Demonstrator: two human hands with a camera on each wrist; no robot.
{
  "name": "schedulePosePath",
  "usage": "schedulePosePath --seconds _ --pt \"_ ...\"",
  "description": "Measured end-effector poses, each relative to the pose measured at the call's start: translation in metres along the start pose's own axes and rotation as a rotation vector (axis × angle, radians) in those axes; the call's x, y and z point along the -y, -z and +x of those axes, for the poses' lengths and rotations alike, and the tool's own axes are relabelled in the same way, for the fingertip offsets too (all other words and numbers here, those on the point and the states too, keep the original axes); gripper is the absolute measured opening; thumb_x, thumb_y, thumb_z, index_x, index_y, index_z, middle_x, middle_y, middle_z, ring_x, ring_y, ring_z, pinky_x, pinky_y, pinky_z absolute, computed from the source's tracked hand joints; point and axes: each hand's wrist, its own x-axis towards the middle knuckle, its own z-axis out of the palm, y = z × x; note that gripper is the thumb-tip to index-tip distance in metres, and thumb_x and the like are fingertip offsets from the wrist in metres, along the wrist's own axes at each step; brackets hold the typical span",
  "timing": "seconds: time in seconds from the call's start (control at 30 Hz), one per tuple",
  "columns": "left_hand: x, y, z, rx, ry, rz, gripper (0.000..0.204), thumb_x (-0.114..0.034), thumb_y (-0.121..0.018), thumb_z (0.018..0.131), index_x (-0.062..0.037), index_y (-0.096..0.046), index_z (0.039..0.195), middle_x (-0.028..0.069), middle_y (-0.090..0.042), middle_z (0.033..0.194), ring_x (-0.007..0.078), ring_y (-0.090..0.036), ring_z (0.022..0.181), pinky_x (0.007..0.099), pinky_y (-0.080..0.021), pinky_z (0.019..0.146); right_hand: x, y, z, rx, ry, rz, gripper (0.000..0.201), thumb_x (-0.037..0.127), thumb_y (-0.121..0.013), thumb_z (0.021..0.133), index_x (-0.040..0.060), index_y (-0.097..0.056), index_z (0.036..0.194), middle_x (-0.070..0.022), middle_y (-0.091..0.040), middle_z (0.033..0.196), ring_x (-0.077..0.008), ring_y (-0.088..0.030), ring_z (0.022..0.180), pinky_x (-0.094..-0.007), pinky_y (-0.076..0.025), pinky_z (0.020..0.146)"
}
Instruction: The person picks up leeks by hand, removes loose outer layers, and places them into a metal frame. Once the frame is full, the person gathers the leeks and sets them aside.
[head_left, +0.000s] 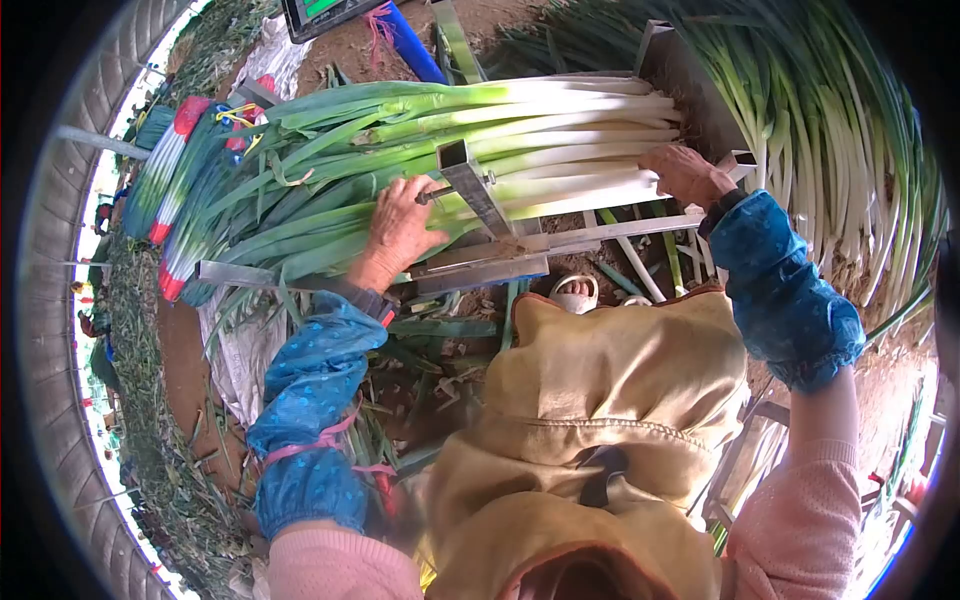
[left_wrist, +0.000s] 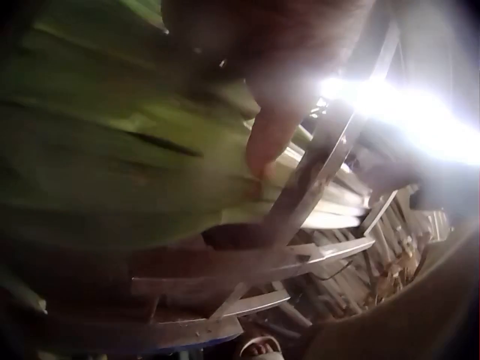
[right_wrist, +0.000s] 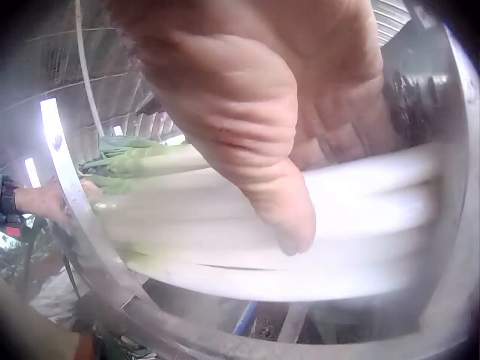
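A thick pile of long green onions (head_left: 560, 130) lies across a metal rack (head_left: 600, 232), white ends to the right and green leaves to the left. My left hand (head_left: 402, 225) rests on the green part, beside a square metal upright (head_left: 472, 187); its thumb (left_wrist: 271, 139) points down over the leaves. At the white ends, my right hand (head_left: 688, 175) lies over the nearest stems. Its thumb (right_wrist: 281, 206) presses along their near side, while the other fingers are partly hidden behind it. Both arms wear blue sleeve covers.
A metal end plate (head_left: 700, 100) stands at the white ends, with another large heap of green onions (head_left: 840, 150) beyond it. Bundles with red-and-white bands (head_left: 178, 145) lie at left. A device with a green display (head_left: 322, 8) sits at the top. Loose leaves litter the ground.
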Motion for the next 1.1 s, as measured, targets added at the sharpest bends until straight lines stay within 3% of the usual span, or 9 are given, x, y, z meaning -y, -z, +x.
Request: schedulePosePath --seconds 0.17,0.3,0.43,0.6,0.77,0.83,0.93,0.97,1.1 --pt "-0.012 -0.011 0.003 -0.131 -0.002 0.151 0.047 -0.023 -0.077 0.055 -0.0133 -0.063 0.099 0.0033 -0.048 0.11 0.0252 -0.043 0.103 0.0399 -0.035 0.089 0.014 -0.015 0.011 -0.099 0.047 -0.143 0.035 0.01 -0.067 0.063 0.0026 -0.06 0.096 -0.0141 -0.061 0.093 -0.0344 -0.056 0.092 -0.0432 -0.045 0.077" --pt "-0.009 -0.013 0.006 -0.07 0.023 0.106 0.04 -0.016 -0.074 0.057 -0.016 -0.063 0.096 0.0032 -0.048 0.109 0.0251 -0.043 0.103 0.0402 -0.035 0.087 0.02 -0.021 0.013 -0.071 0.058 -0.191 0.027 0.013 -0.067 0.064 0.003 -0.058 0.087 -0.0151 -0.06 0.09 -0.0347 -0.057 0.089 -0.0446 -0.045 0.073" --pt "-0.006 -0.041 0.001 -0.131 0.016 0.271 0.025 -0.017 -0.06 0.073 -0.0152 -0.062 0.098 0.006 -0.048 0.115 0.026 -0.043 0.106 0.0437 -0.033 0.089 0.035 -0.027 0.016 0.009 0.033 -0.266 0.023 0.017 -0.068 0.066 0.0034 -0.054 0.078 -0.016 -0.058 0.08 -0.0348 -0.057 0.081 -0.0455 -0.045 0.069" --pt "-0.01 -0.044 -0.009 -0.262 -0.036 0.232 0.019 -0.017 -0.049 0.085 -0.0102 -0.06 0.098 0.0077 -0.045 0.118 0.0276 -0.041 0.109 0.0473 -0.03 0.094 0.036 -0.038 0.006 -0.21 0.07 -0.22 0.02 0.014 -0.066 0.066 0.0044 -0.058 0.081 -0.0149 -0.061 0.079 -0.0351 -0.06 0.079 -0.0446 -0.048 0.069" --pt "-0.04 -0.007 -0.029 -0.308 0.057 0.168 0.034 -0.015 -0.063 0.074 -0.005 -0.055 0.106 0.0113 -0.044 0.118 0.0289 -0.04 0.113 0.0474 -0.034 0.094 0.032 -0.034 0.012 -0.153 0.006 -0.152 0.024 0.02 -0.064 0.069 0.0033 -0.055 0.084 -0.0163 -0.058 0.084 -0.0365 -0.056 0.082 -0.0473 -0.043 0.07" --pt "-0.046 -0.003 -0.057 -0.355 0.16 -0.133 0.037 -0.021 -0.066 0.076 -0.0049 -0.055 0.107 0.0101 -0.052 0.106 0.0231 -0.052 0.099 0.043 -0.046 0.081 0.034 -0.026 0.014 -0.056 -0.075 -0.157 0.023 0.021 -0.062 0.07 0.0035 -0.055 0.083 -0.0165 -0.059 0.086 -0.0368 -0.056 0.083 -0.0475 -0.043 0.071" --pt "-0.045 -0.014 -0.095 -0.07 0.935 -1.269 0.038 -0.032 -0.067 0.078 -0.0064 -0.055 0.103 0.0063 -0.058 0.088 0.0168 -0.06 0.075 0.0329 -0.052 0.058 0.03 -0.031 0.014 -0.209 -0.031 -0.111 0.033 0.023 -0.061 0.072 0.0078 -0.056 0.1 -0.0166 -0.059 0.092 -0.0363 -0.055 0.087 -0.0473 -0.042 0.075" --pt "-0.044 -0.022 -0.099 -0.236 1.011 -1.512 0.039 -0.04 -0.065 0.081 -0.0076 -0.055 0.099 0.0033 -0.06 0.079 0.0132 -0.059 0.059 0.0245 -0.048 0.042 0.023 -0.041 0.009 -0.291 -0.004 -0.098 0.035 0.024 -0.06 0.072 0.0089 -0.056 0.104 -0.0166 -0.058 0.093 -0.0362 -0.055 0.088 -0.0472 -0.042 0.076" --pt "0.006 -0.027 -0.074 -0.599 0.879 -2.145 0.046 -0.041 -0.063 0.081 -0.0006 -0.053 0.099 0.0136 -0.06 0.086 0.0237 -0.061 0.076 0.0388 -0.054 0.066 0.013 -0.046 0.01 -0.296 -0.032 -0.058 0.039 0.025 -0.06 0.073 0.0111 -0.055 0.109 -0.0154 -0.059 0.095 -0.0354 -0.055 0.089 -0.0463 -0.042 0.077"
